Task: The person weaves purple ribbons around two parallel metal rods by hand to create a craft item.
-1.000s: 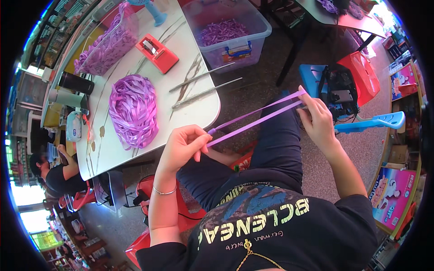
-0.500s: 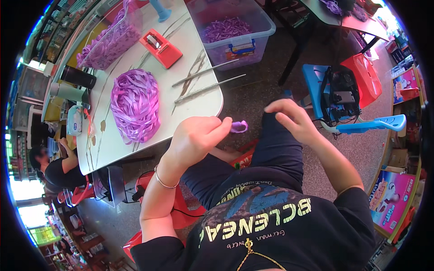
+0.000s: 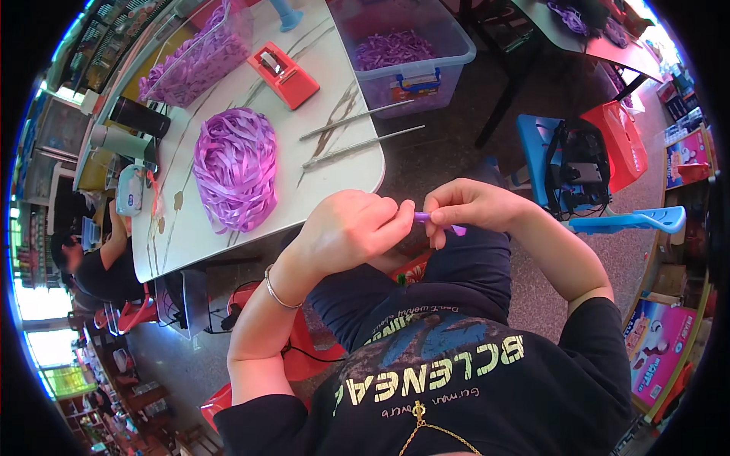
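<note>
A short piece of purple ribbon (image 3: 421,217) stretches between my two hands above my lap. One end is pinched in the fingertips of my left hand (image 3: 357,228). My right hand (image 3: 473,207) grips the ribbon between thumb and forefinger, and a small purple tail shows below its fingers. Whether the ribbon is knotted or folded is hidden by the fingers. On the white table, left of my hands, lies a big heap of purple ribbon (image 3: 236,171). Two thin metal rods (image 3: 365,146) lie side by side and stick out past the table's right edge.
A red tape dispenser (image 3: 284,76) and a clear bin of purple ribbon (image 3: 199,68) stand on the white table (image 3: 304,194). A lidless plastic tub (image 3: 430,83) holds purple pieces. Blue chair (image 3: 540,144) stands at right with black gear. Another person (image 3: 103,262) sits at far left.
My right hand has come in from the right and taken hold of the ribbon. The left hand keeps its pinch and has shifted slightly right. The ribbon loop is now drawn between both hands.
</note>
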A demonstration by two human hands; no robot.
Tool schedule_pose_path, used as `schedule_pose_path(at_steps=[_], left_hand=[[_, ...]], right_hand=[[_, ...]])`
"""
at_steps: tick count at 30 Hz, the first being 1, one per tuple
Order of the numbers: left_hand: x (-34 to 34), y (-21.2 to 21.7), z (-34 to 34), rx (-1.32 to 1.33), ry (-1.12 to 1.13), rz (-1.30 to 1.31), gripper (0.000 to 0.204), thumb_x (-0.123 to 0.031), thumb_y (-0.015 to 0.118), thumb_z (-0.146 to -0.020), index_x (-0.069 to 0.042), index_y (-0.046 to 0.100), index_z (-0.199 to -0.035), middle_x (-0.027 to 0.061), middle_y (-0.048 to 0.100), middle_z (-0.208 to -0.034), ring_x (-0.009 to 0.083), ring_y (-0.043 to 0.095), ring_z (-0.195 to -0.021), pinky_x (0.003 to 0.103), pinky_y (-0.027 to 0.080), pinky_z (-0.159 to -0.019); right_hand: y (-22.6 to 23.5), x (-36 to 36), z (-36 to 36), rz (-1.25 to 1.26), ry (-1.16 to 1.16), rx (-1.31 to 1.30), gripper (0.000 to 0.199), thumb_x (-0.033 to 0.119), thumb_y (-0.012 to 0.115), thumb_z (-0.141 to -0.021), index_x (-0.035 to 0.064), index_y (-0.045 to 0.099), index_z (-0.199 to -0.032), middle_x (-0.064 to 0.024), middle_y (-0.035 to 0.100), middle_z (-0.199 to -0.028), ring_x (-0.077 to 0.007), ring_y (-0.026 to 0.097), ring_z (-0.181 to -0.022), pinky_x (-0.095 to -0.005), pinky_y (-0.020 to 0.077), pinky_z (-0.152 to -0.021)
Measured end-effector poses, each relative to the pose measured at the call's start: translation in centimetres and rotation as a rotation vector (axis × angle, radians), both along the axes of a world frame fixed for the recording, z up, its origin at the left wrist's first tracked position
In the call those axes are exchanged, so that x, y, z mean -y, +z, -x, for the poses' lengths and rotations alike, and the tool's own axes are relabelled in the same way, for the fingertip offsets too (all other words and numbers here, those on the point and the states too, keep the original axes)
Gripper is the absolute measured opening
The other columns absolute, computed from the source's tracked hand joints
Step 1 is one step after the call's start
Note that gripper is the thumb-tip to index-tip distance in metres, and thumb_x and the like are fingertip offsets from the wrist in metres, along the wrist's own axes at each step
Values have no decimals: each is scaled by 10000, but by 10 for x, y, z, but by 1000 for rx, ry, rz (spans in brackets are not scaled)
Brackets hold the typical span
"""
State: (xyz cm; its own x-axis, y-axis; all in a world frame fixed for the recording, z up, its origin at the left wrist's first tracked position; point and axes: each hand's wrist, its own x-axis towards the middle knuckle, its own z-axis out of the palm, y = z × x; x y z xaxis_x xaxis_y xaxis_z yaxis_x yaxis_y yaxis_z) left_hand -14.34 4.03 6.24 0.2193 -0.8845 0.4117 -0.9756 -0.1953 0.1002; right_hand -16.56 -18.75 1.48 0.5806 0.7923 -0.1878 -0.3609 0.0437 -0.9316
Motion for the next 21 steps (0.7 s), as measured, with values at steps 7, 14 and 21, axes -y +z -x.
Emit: schedule_pose_path(at_steps=[7, 14, 21], left_hand=[[0, -1, -5, -6, -26, 23, 321, -84, 587, -605, -16, 603, -918, 36, 527, -655, 181, 522, -527, 289, 400, -436], [2, 2, -7, -24, -25, 11, 317, -77, 584, -607, -18, 603, -918, 38, 533, -658, 182, 526, -531, 291, 401, -439], [2, -5, -10, -322, -4, 45, 193, -44, 583, -697, -11, 595, -886, 56, 543, -648, 184, 536, -541, 268, 412, -472]], right_hand=[[-5, -1, 0, -105, -88, -107, 259, 266, 508, -886, 16, 579, -876, -56, 615, -804, -114, 571, -799, -246, 420, -755], [-3, 1, -5, -51, -88, 59, 229, 257, 555, -862, 32, 595, -867, -24, 602, -795, -88, 553, -778, -234, 420, -731], [0, 0, -3, 85, -169, 150, 202, 225, 596, -835, 25, 592, -862, -3, 598, -756, -68, 531, -703, -199, 402, -604]])
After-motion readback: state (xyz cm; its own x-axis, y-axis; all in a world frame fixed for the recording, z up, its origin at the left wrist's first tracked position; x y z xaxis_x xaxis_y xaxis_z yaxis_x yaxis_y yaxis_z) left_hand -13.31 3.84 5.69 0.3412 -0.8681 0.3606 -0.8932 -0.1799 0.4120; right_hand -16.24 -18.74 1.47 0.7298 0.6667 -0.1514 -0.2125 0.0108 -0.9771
